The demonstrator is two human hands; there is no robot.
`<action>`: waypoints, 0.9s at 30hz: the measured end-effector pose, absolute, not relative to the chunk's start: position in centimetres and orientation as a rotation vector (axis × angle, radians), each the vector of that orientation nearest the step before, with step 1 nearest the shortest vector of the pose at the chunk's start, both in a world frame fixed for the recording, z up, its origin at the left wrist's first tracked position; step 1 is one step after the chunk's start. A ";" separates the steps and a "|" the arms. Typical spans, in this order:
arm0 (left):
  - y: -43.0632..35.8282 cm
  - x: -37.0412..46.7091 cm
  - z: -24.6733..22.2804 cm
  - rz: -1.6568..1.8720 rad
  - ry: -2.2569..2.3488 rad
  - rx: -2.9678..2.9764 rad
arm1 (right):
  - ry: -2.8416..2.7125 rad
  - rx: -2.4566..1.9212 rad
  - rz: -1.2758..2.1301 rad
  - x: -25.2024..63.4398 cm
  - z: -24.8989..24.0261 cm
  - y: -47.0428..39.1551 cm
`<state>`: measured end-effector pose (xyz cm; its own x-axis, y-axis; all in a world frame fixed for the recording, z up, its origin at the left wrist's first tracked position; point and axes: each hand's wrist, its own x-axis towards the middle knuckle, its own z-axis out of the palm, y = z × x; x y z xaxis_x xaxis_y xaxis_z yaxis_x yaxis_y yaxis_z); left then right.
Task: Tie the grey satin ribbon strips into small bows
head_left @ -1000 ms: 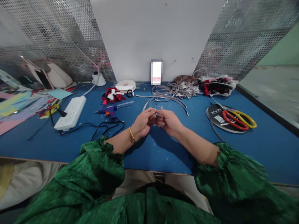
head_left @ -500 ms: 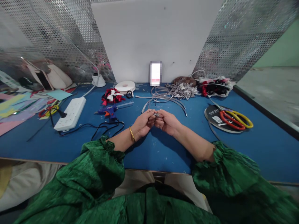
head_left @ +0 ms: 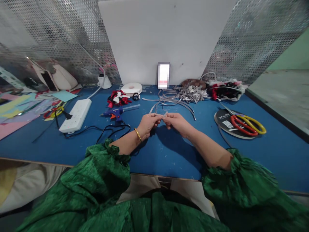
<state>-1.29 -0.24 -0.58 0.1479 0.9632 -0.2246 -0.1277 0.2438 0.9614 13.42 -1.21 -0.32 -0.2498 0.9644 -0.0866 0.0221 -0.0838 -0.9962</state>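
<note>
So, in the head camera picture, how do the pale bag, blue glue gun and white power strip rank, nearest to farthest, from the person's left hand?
1. Blue glue gun: just left of the left hand.
2. White power strip: farther left, past the gun.
3. Pale bag: far left, toward the back.

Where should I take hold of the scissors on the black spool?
Probably by the red and yellow handles, coming from the near right with the right hand: they reach past the edge of the spool toward that side, while the blades point away, to the far left.
</note>
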 end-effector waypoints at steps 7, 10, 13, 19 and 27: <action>-0.6 -1.1 -0.2 1.002 1.033 1.030 | -1.424 -1.092 1.522 13.6 -0.2 -1.1; -0.7 -0.9 0.0 0.920 0.913 0.884 | -1.183 -1.005 1.734 13.5 -0.2 -1.1; -0.6 -1.0 0.0 0.897 0.840 0.825 | -0.989 -0.952 1.857 13.3 -0.2 -1.1; -0.1 -1.5 -0.2 0.921 0.932 0.828 | -1.032 -0.941 1.754 13.8 0.3 -0.9; -0.7 -1.5 -0.2 0.946 0.972 1.282 | -1.270 -1.050 1.534 14.1 0.1 -0.9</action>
<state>-1.46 -0.67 -0.23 0.3179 0.9469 -0.0488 -0.0225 0.0590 0.9980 14.09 -0.91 0.11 -0.2749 0.9582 -0.0788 -0.1010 -0.1103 -0.9888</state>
